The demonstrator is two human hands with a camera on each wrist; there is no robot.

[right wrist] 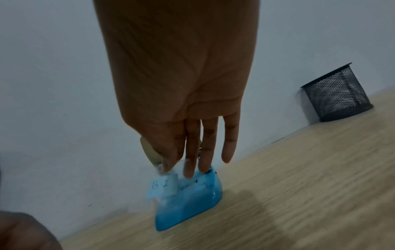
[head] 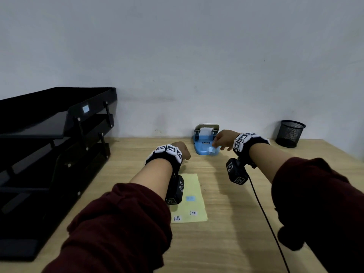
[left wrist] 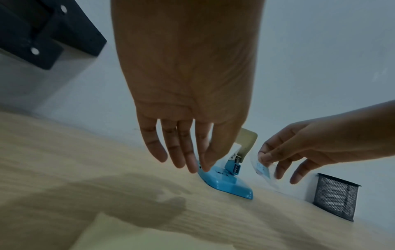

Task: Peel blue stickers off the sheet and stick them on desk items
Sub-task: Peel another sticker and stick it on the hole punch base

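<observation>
Pale wall (head: 197, 46) behind, wooden desk (head: 226, 223) below. At 9 o'clock, against the wall: black stacked letter trays (head: 49, 144), one small blue sticker (head: 85, 109) already on the top tier's front edge. At 2 o'clock, far corner: black mesh pen cup (head: 290, 133), upright. At 12 o'clock, against the wall: blue hole punch (head: 205, 140) with metal lever raised.

Right hand (head: 224, 139) over the punch's right side, thumb and forefinger pinching a pale blue sticker (right wrist: 162, 186) marked "B 2" in handwriting; remaining fingers (right wrist: 229, 143) extended and relaxed. Sticker hanging down just above the punch's base, seemingly apart from it, though blur leaves contact uncertain.

Left hand (head: 182, 149) just at 9 o'clock of the punch, palm down, holding nothing; fingers (left wrist: 153, 145) loosely straight in the left wrist view, tips near the punch's base, touching or not impossible to tell.

At 6 o'clock, flat on the desk and partly under the left forearm: yellow sticker sheet (head: 192, 198), one blue sticker (head: 190, 198) left on it, handwritten marks near its lower edge. Dark red sleeves (head: 118, 223) on both arms; black cable (head: 264, 213) trailing from the right wrist camera toward 5 o'clock.
</observation>
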